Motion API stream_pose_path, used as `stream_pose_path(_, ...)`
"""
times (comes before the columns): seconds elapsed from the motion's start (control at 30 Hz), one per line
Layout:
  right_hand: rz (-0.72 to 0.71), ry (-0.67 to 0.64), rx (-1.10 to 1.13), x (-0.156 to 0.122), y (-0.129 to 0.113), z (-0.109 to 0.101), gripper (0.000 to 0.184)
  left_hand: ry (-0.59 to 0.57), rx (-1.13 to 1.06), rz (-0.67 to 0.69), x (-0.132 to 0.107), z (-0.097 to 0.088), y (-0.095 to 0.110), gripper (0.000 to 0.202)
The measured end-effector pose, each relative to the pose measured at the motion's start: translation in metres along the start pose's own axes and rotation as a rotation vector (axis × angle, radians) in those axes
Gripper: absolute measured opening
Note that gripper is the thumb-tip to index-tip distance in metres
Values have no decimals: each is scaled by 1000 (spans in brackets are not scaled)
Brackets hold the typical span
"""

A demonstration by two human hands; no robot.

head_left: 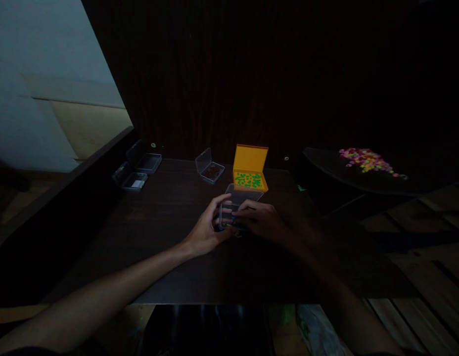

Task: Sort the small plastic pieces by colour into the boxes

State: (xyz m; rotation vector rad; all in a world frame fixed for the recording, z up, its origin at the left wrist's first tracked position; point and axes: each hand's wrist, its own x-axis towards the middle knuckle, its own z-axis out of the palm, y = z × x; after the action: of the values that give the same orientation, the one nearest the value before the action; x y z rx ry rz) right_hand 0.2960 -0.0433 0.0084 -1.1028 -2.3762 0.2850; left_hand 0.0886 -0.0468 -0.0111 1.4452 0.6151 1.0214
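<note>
Both my hands meet over a small clear plastic box [237, 200] in the middle of the dark wooden table [170, 257]. My left hand [209, 228] wraps its fingers round the box's left side. My right hand [259, 218] curls over the box's right side, its fingertips pressed together at the box's inside, where something blue shows. The box's lid stands open toward the back. Just behind it sits an open yellow box [250, 173] holding several green pieces.
A clear open box with dark red pieces [210, 168] stands behind and left. Two more clear boxes [137, 170] lie at the table's left back corner. A dark tray with a heap of multicoloured pieces [365, 160] sits to the right. The room is very dim.
</note>
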Motion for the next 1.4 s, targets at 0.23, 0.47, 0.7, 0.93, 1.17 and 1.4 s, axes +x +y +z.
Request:
stream_pose_path(0.23,-18,-18,115,1,-6,-8,38,6,-21,11,2,-2,2,72)
stream_pose_path(0.47,-56,28,106,-2,-1,-3,52,21,-14,6,3,-5,1,72)
stream_pose_path(0.7,-29,80,82,-4,-1,-6,54,35,-12,6,6,-9,4,77)
stream_pose_path(0.93,-56,125,107,-3,-5,-8,46,26,-18,29,7,-13,3,74)
stream_pose_path(1.17,-44,274,109,-4,-8,-7,22,133,43,73,16,-26,0,74)
stream_pose_path(1.4,-48,178,65,-5,-1,-3,12,189,72,113,22,-36,-3,77)
